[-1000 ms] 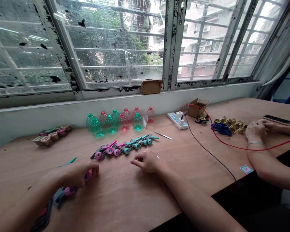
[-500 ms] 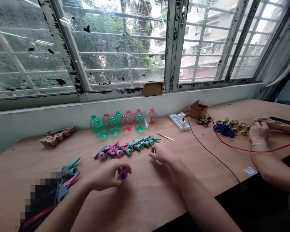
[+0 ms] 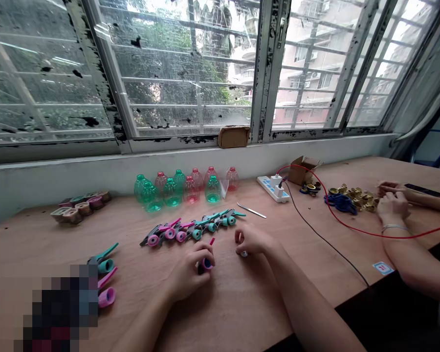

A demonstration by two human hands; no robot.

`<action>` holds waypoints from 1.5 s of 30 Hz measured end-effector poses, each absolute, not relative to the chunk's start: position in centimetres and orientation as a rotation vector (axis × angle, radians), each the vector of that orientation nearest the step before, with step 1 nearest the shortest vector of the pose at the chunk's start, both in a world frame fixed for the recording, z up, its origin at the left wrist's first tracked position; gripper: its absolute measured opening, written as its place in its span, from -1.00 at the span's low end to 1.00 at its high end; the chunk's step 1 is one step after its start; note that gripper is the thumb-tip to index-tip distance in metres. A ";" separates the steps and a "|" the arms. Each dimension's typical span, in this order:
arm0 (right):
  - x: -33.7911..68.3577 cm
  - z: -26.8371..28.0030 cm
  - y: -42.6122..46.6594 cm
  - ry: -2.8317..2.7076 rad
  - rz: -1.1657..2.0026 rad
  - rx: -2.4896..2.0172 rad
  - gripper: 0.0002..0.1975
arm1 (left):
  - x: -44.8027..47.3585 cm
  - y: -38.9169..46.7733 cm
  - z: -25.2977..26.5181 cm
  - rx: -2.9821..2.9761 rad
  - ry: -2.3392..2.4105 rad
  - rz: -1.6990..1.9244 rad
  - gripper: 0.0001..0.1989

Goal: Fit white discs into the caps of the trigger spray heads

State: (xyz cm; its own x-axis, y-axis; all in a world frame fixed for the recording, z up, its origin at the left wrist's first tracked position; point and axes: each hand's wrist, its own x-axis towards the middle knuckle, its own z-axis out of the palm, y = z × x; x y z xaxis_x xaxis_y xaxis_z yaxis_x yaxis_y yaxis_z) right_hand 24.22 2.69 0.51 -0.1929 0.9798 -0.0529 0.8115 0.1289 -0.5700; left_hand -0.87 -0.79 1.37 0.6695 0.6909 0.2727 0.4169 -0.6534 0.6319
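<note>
My left hand [image 3: 194, 269] is closed around a pink trigger sprayer head [image 3: 206, 264], its dark round opening facing me and its pink lever poking up above the fingers. To the right, my right hand [image 3: 254, 240] is low over the table with thumb and fingers pinched at a small white piece [image 3: 244, 253], which the fingertips partly hide. Behind both hands lies a row of sprayer heads [image 3: 196, 233] with pink and teal collars. Left of my left arm are two more, a teal sprayer head [image 3: 105, 265] and a pink one [image 3: 107, 297], beside a blurred-out dark area.
Clear green and red bottles [image 3: 172, 194] stand by the wall. Tweezers [image 3: 252, 210] lie before a power strip [image 3: 274, 188] with a black cable and a red cable [image 3: 326, 195]. At right, another person's hands [image 3: 393, 205] are near gold and blue parts [image 3: 342, 203].
My left hand has moved right with the sprayer head, closer to my right hand. My right hand has lowered slightly, its fingers closing at the white piece.
</note>
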 end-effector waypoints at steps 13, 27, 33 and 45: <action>21.8 -1.3 3.2 -2.150 0.717 -1.406 -0.85 | -0.7 -1.0 0.9 2.320 0.906 0.947 -0.95; 23.8 -0.2 3.1 -2.248 0.927 -1.493 -0.69 | -0.8 -1.3 0.5 2.421 0.968 0.852 -0.85; 23.7 -0.6 3.2 -2.241 0.918 -1.482 -0.78 | -0.6 -1.3 0.0 2.352 1.089 0.714 -0.75; 23.6 -0.9 3.4 -2.281 0.813 -1.272 -0.88 | -0.4 -1.2 0.3 2.294 1.049 0.675 -0.76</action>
